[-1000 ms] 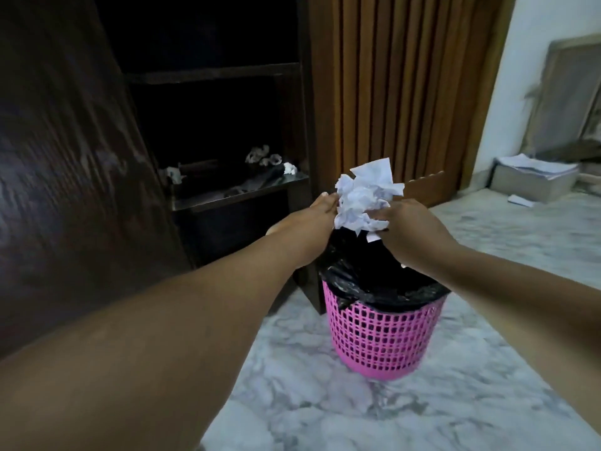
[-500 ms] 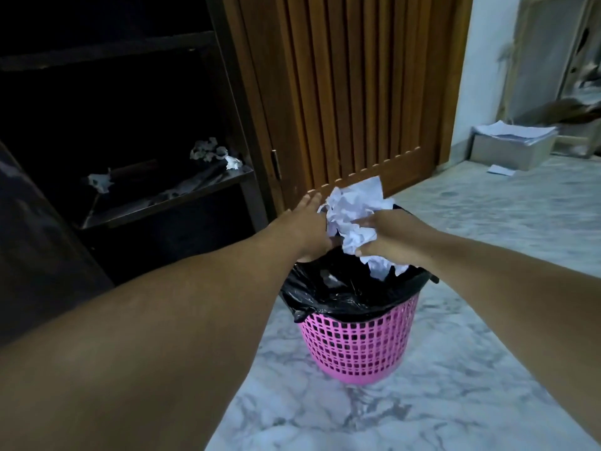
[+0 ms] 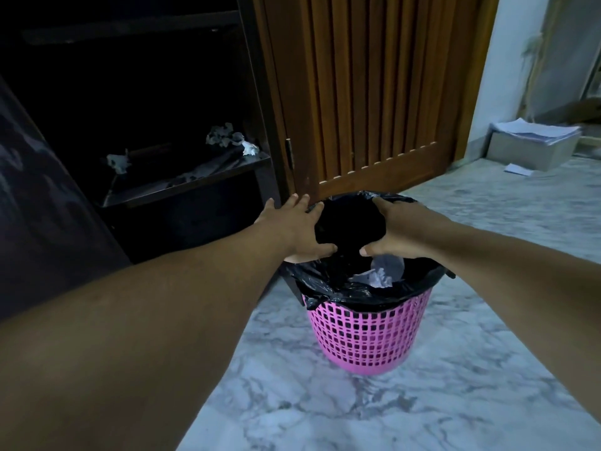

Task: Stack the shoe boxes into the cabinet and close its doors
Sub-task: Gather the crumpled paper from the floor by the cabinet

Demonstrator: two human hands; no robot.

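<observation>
Both hands spread, empty, over bin | left hand (image 3: 294, 231) and right hand (image 3: 401, 231) above pink bin (image 3: 367, 336) | cabinet (image 3: 146, 131) far left, doors open; I see no shoe boxes | risk: crumpled paper (image 3: 224, 138) left on shelf blocks stacking

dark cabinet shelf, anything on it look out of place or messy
Yes. Crumpled white paper scraps lie loose at the right end of the dark wooden cabinet shelf, with another wad further left. They look like litter, like the crumpled paper already in the pink plastic mesh bin. No shoe boxes show on the shelf.
</observation>
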